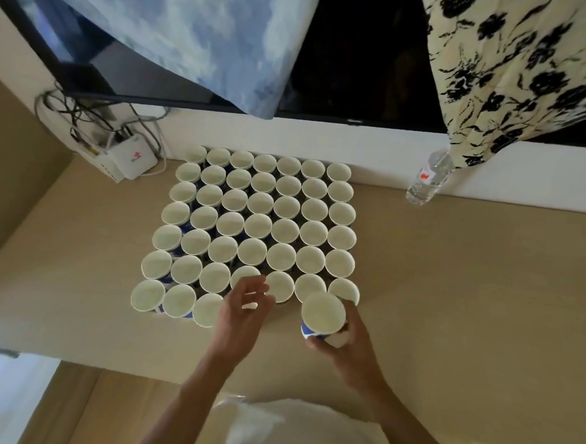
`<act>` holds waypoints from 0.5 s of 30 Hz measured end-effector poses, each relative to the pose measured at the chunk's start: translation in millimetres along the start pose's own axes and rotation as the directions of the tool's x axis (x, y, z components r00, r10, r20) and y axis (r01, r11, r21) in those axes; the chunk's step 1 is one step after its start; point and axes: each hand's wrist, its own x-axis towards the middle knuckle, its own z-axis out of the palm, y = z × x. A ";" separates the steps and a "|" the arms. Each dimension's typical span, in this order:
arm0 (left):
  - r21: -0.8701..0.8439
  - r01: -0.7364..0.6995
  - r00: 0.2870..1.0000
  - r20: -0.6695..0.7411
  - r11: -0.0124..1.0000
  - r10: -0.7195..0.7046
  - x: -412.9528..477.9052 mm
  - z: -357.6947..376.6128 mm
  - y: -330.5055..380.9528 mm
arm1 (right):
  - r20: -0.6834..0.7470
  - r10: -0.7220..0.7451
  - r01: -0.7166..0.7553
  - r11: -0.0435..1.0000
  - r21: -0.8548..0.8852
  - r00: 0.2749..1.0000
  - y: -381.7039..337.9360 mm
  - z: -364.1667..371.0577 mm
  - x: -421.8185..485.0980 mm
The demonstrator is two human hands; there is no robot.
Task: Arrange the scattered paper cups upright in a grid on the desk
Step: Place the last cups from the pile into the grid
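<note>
Now: R hand (350,345) wraps upright cup (322,315) at near-right edge of grid (257,228), L hand (244,307) loose-spread, looks empty, over front-row gap; seat cup there on desk (466,296), rim touching neighbours, w/o nudging rows.

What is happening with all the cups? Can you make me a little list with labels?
cups: many, upright, mouths up, packed in a grid
desk: tan, holds the grid
near row: only three cups show, at its left end
left hand: fingers loosely curled, over the grid's near edge, beside those three
right hand: grips a spare cup by the grid's near right corner
bottle: clear, beyond the grid's far right
white box: left of the grid's far end
</note>
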 end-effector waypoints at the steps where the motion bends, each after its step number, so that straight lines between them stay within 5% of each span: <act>1: 0.002 -0.002 1.000 0.004 1.000 0.002 -1.6 -6.8 -2.8 | 0.026 0.029 -0.029 1.000 -0.010 0.999 4.3 13.2 -3.8; 15: 0.029 0.025 0.999 0.037 0.999 -0.026 -19.9 -64.6 -30.4 | -0.168 0.235 -0.258 0.957 -0.133 0.957 82.7 113.8 11.4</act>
